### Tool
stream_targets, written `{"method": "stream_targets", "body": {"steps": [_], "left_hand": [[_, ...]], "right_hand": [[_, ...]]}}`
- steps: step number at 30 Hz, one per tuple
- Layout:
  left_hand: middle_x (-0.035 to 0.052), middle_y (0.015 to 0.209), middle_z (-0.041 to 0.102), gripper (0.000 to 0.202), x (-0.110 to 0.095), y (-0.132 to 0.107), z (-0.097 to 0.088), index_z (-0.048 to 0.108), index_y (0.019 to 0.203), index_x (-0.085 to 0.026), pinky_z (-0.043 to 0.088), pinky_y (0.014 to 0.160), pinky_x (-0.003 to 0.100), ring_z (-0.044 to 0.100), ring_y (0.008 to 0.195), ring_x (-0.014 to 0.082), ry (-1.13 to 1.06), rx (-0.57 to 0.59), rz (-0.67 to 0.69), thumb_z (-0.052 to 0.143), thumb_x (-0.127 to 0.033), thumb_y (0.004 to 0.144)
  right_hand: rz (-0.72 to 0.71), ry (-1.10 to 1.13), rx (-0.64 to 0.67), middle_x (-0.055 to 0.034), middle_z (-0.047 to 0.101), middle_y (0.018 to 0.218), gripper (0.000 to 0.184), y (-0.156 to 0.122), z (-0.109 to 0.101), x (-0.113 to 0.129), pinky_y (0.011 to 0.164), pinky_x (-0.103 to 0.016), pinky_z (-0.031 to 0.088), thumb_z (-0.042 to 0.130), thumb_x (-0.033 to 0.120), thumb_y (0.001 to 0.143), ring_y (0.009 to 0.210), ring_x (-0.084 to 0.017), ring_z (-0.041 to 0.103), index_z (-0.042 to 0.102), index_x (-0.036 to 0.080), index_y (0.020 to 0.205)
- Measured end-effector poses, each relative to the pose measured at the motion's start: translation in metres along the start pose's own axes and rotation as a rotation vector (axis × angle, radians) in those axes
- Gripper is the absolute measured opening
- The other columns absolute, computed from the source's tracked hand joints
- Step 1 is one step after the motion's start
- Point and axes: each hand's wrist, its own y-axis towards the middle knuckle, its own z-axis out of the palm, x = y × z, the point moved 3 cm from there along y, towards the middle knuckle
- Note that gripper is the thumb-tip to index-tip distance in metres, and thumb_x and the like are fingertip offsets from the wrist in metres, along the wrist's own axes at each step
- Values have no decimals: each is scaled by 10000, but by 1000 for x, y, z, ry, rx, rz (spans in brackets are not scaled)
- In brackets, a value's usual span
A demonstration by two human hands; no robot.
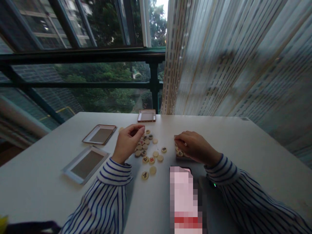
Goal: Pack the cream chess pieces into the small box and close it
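Note:
Chinese chess pieces (151,160), pale round discs, some with red or black characters, lie scattered and clustered mid-table. Over the left edge of the cluster is my left hand (127,140), its fingers curled in toward the thumb; whatever they may hold is hidden. My right hand (196,145) is at a small open box (184,159) with several pieces in it. The right fingers are bent together and point down at the box's left side, and I cannot see what is between them. Part of the box is hidden under this hand.
Two shallow frame-like trays (99,134) (85,164) lie on the left of the white table (234,136). A smaller tray (146,116) sits at the far edge. A phone (184,195) with a blurred-out screen lies in front, beside a dark device (214,198) with a green light.

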Motion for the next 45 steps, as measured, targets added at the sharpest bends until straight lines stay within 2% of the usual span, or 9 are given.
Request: {"method": "stream_targets", "body": {"steps": [6, 11, 18, 29, 38, 45], "left_hand": [[52, 818, 689, 278, 23, -1, -25, 665, 884, -146, 495, 675, 250, 631, 711, 155, 248, -99, 33, 555, -371, 763], [53, 852, 684, 278, 36, -2, -33, 654, 923, -164, 484, 732, 274, 633, 751, 169, 477, -111, 65, 510, -357, 784], [83, 937, 667, 278, 43, -3, -33, 625, 973, -153, 465, 775, 311, 623, 841, 201, 593, -93, 88, 479, -312, 798], [110, 1027, 643, 325, 54, -3, -35, 571, 1071, -139, 451, 798, 327, 601, 898, 216, 717, -48, 17, 464, -303, 811], [112, 995, 655, 347, 67, -3, -29, 557, 1101, -140, 436, 815, 339, 584, 935, 246, 841, 47, -34, 494, -308, 804], [96, 937, 663, 290, 71, -4, -21, 577, 1050, -175, 429, 774, 345, 580, 908, 250, 904, 70, -24, 506, -310, 803]], "right_hand": [[11, 76, -51, -53, 644, 788, 169, 2, 2, 2, 708, -276, 401, 471, 208, 843, 755, -159, 562, 632, 163, 867], [21, 97, -40, -54, 644, 801, 162, 18, -1, 8, 716, -274, 410, 475, 210, 840, 756, -160, 562, 628, 163, 861], [-32, 116, 28, -55, 650, 801, 195, 55, -9, 34, 683, -254, 398, 459, 205, 831, 729, -145, 559, 645, 153, 861], [-32, 262, -75, -22, 636, 722, 205, 104, -3, 59, 600, -228, 359, 463, 216, 827, 637, -111, 522, 658, 153, 829], [-46, 266, -13, -40, 651, 778, 194, 107, 28, 63, 618, -229, 366, 465, 211, 829, 675, -120, 537, 651, 156, 836], [-44, 246, 17, -50, 654, 801, 196, 106, 31, 61, 637, -229, 376, 462, 214, 833, 707, -130, 551, 648, 156, 842]]}}
